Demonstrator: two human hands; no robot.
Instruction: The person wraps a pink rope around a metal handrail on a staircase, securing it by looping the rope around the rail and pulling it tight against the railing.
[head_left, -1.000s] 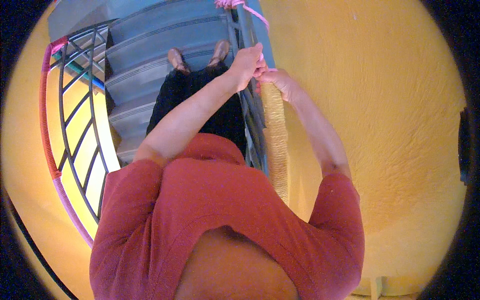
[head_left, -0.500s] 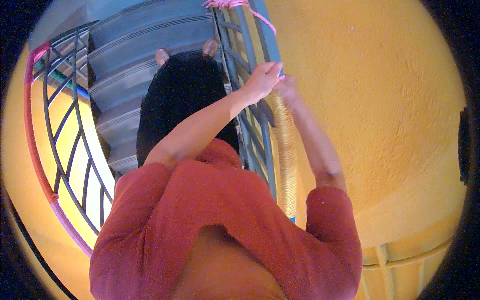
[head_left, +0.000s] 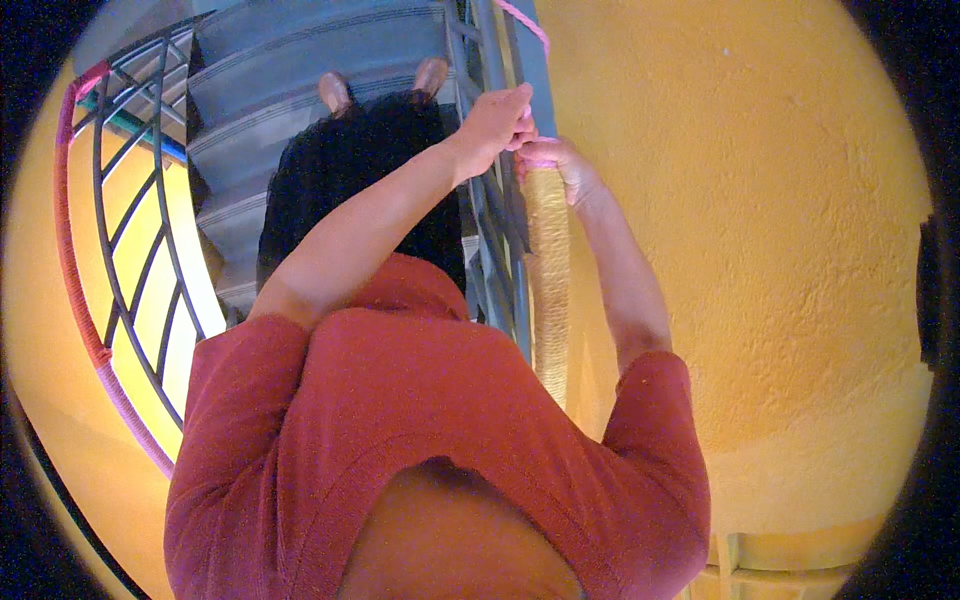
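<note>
A blue-grey handrail (head_left: 536,75) runs along my right side. Yellow cord (head_left: 548,240) is wound tightly around its nearer length. Just beyond that winding, a short band of pink cord (head_left: 540,152) circles the rail. My right hand (head_left: 567,168) is closed around the rail at this pink band, its fingers curling over it. Beside it, on the rail's left, my left hand (head_left: 492,125) makes a fist with a bit of pink cord showing at its fingers. Farther along, a loose pink strand (head_left: 527,24) hangs across the rail's edge.
Grey steps (head_left: 245,130) descend ahead, with my feet (head_left: 432,76) on one of them. On the left, another railing (head_left: 75,250) is wrapped in red, pink and purple cord. A rough yellow wall (head_left: 740,200) stands close on the right.
My hands were close together farther right; now the left has pulled up and left, away from the right. The view has shifted, and the pink bundle on the rail has left the picture.
</note>
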